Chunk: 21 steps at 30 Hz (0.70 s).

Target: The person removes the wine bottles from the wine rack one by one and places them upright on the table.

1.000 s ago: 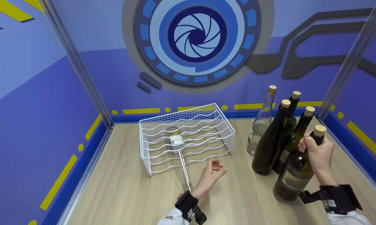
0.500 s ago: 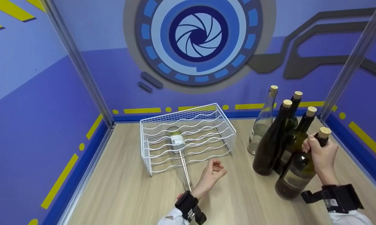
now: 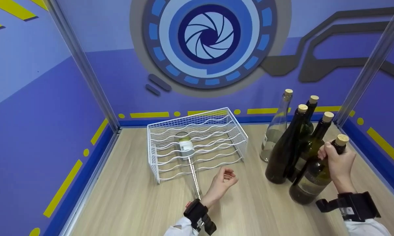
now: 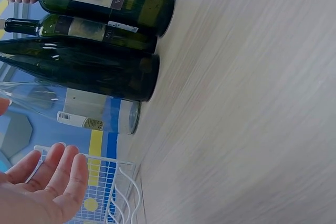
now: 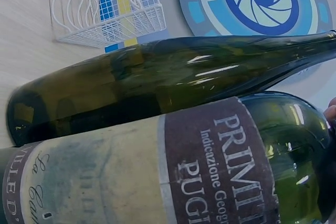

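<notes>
My right hand (image 3: 340, 164) grips the neck of a dark green wine bottle (image 3: 311, 183), just below its cork; the bottle leans with its top to the right. Its dark and cream label (image 5: 105, 171) fills much of the right wrist view. My left hand (image 3: 221, 182) hangs with loosely curled fingers and holds nothing, in front of the white wire rack (image 3: 197, 150). A clear bottle (image 3: 185, 149) lies in that rack, its neck pointing toward me and partly hidden behind my left wrist.
Several corked bottles stand close together beside the held one: a tall dark bottle (image 3: 282, 154), a clear bottle (image 3: 270, 144) and dark green ones behind. Blue printed panels (image 3: 118, 88) wall in the wooden table (image 3: 131, 203) at the back and sides.
The held bottle and my right hand have shifted slightly right, and the bottle's base has moved a little away from me. My left hand stays in place.
</notes>
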### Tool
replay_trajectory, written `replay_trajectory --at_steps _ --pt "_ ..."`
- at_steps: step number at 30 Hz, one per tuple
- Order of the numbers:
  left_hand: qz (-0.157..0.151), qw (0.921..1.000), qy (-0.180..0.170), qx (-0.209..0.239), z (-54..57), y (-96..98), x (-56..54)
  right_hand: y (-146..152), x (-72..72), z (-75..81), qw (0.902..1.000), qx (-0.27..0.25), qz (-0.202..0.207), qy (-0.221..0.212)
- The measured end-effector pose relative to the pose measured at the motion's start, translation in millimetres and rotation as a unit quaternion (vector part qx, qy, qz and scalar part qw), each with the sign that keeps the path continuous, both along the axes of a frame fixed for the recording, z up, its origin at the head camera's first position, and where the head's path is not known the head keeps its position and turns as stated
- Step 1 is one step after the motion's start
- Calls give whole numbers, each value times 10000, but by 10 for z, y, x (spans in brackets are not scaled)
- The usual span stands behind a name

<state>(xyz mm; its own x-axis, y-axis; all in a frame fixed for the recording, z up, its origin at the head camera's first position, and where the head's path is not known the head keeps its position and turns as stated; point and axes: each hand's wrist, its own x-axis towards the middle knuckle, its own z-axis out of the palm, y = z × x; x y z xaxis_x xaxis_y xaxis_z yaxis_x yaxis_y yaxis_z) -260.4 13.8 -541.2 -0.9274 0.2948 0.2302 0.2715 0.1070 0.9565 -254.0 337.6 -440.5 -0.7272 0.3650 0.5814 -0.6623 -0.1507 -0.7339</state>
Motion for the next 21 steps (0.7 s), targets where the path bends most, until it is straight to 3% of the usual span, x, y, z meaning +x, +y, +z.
replay_trajectory --at_steps 13,21 --pt "29 9999 121 -65 0 11 -16 14 -56 1 9996 208 117 160" --pt "9 9999 97 -118 -14 4 -17 29 -22 -17 9965 723 -284 -295"
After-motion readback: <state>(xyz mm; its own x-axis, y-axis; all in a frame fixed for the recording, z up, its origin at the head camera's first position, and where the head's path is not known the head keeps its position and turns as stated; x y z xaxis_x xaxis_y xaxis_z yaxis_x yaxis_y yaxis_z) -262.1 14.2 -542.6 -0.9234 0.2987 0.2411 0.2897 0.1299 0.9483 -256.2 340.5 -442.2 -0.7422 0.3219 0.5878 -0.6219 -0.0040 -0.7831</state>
